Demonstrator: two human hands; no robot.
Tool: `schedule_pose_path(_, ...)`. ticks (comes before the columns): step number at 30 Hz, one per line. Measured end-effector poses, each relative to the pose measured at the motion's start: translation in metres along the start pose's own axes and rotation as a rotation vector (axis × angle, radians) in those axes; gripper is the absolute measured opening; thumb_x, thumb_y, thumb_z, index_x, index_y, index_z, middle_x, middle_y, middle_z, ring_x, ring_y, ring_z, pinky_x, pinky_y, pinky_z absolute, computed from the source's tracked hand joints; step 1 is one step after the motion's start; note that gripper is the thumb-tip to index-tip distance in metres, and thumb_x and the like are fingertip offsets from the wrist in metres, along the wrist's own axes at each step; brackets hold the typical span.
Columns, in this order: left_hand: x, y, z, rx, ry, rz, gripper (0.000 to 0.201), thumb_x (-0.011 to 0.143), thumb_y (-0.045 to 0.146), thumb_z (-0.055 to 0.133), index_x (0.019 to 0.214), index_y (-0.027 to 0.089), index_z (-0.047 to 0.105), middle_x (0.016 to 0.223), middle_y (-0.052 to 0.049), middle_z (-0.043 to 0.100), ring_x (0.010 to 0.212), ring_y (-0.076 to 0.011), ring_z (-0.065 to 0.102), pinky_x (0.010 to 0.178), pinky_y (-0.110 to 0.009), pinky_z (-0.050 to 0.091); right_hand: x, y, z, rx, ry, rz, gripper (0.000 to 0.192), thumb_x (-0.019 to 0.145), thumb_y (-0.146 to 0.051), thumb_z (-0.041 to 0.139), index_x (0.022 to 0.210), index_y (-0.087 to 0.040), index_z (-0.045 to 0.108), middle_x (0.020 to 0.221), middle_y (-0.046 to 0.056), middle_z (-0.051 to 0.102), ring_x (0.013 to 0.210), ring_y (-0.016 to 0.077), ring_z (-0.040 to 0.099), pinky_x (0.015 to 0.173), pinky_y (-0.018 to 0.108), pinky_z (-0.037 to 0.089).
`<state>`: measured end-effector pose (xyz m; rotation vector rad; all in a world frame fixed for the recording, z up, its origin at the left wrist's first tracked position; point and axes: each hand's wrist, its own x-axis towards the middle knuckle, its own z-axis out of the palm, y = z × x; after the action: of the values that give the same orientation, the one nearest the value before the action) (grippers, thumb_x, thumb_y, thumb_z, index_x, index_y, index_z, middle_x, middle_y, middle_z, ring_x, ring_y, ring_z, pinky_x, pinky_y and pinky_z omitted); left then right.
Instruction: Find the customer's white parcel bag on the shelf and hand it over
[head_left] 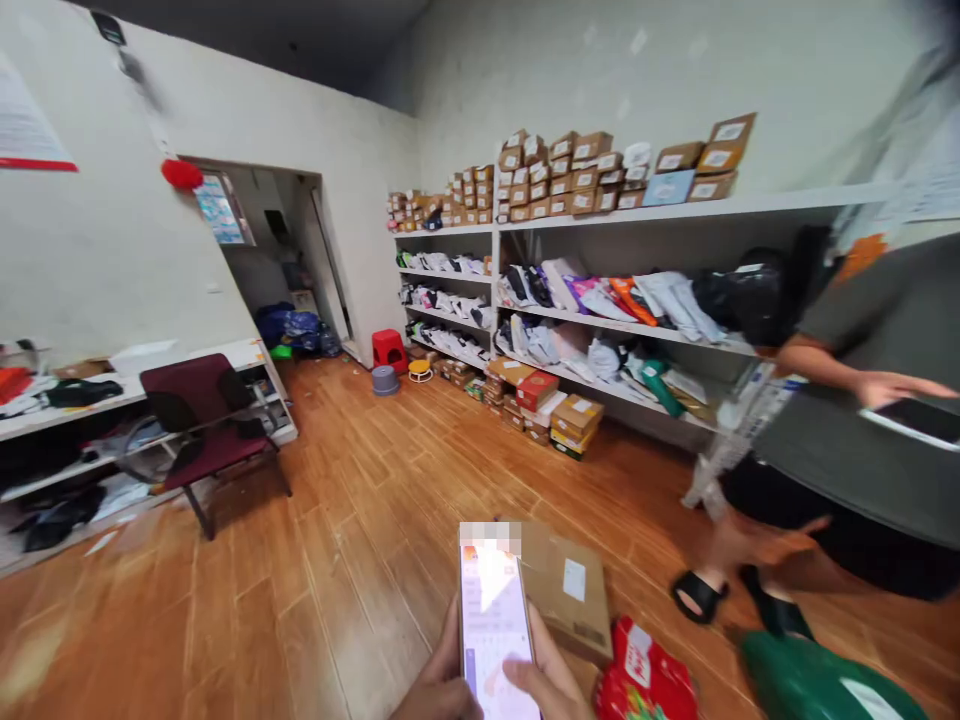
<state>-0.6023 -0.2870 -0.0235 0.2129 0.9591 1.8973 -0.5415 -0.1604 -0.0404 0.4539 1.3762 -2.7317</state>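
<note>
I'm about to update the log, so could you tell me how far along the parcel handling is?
Done: shelves already carry sorted boxes and bags. In hand: both hands, left hand and right hand, hold a lit phone above a cardboard parcel. Left: that parcel, a red packet and a green bag are not shelved.
</note>
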Motion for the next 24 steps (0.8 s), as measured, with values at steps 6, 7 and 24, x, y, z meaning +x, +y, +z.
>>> schedule_pose_path(6,0.04,0.047,-0.04,0.024,0.058,0.098,0.119,0.046,0.002,0.052,0.141,0.027,-0.016,0.104,-0.002,0.068,0.086,-0.018,0.065,0.062,-0.021,0.041,0.081,-0.025,0.018,-0.083,-0.114,0.022,0.086,0.055,-0.032,0.073,0.128,-0.017,0.03,0.118,0.012,0.062,0.108,0.0257,0.058,0.093,0.035,0.044)
schedule_pose_path(7,0.045,0.052,-0.046,0.024,0.053,0.106,0.12,0.045,0.002,0.051,0.141,0.026,-0.017,0.105,-0.002,0.068,0.09,-0.0194,0.065,0.063,-0.022,0.042,0.091,-0.029,0.02,-0.137,-0.142,0.032,0.085,0.053,-0.028,0.073,0.127,-0.018,0.032,0.119,0.012,0.062,0.109,0.0254,0.057,0.095,0.035,0.043)
schedule_pose_path(24,0.123,0.151,-0.159,0.076,-0.255,0.144,0.077,0.061,0.029,0.075,0.13,0.041,0.042,0.14,0.005,0.047,0.134,-0.0254,0.035,0.107,-0.035,0.03,0.231,-0.049,0.078,-0.084,0.307,-0.098,0.084,0.054,-0.064,0.071,0.117,-0.012,0.048,0.115,0.011,0.064,0.105,0.0218,0.058,0.087,0.028,0.046)
